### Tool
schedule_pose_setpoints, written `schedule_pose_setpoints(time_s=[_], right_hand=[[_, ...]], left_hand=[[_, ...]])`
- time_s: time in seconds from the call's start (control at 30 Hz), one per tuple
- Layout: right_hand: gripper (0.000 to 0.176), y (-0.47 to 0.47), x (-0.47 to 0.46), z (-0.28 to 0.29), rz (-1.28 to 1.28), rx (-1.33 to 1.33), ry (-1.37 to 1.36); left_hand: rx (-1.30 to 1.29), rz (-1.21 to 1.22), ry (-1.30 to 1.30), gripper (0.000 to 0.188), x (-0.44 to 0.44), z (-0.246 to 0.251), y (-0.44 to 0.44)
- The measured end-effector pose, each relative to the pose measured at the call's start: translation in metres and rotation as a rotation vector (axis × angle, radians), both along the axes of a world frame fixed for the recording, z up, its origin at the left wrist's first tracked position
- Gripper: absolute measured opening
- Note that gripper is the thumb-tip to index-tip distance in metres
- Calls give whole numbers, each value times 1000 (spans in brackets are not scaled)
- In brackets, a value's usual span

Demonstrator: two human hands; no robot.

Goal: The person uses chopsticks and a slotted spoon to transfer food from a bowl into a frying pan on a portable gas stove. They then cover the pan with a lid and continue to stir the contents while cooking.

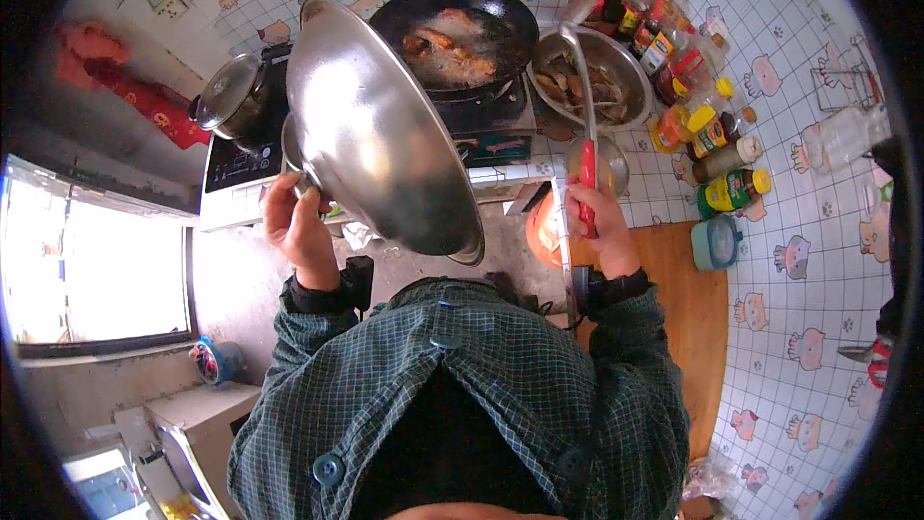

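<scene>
My left hand (299, 224) grips the knob of a large domed metal wok lid (382, 130), which is tilted on its edge to the left of the wok. In my right hand (603, 220) is the red handle of a long metal ladle (583, 79), pointing away from me past the metal basin's side. Brown pieces of food (451, 50) lie in bubbling liquid in the black wok (516, 50). To its right, a metal basin (642, 79) holds more pieces of food. A small bowl (617, 166) stands partly behind my right hand.
A glass-lidded pot (231, 97) stands on the induction cooker (242, 166) at left. Several sauce bottles (668, 61) line the tiled wall at right, with a blue-green container (713, 242) nearer me. An orange bucket (545, 227) is below the counter's edge. A wooden board (696, 296) lies at right.
</scene>
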State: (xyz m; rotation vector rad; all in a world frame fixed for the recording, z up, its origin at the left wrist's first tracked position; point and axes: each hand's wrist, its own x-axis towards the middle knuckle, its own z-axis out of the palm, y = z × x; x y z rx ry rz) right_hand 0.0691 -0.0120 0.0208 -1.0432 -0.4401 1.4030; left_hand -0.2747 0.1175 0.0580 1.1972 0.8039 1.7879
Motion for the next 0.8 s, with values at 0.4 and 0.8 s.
schedule_pose_setpoints(time_s=[0.4, 0.8], right_hand=[[19, 138, 12, 46, 292, -15, -181], [22, 189, 20, 34, 398, -114, -295]], left_hand=[[29, -37, -26, 25, -11, 0, -3], [10, 18, -67, 26, -16, 3, -13]])
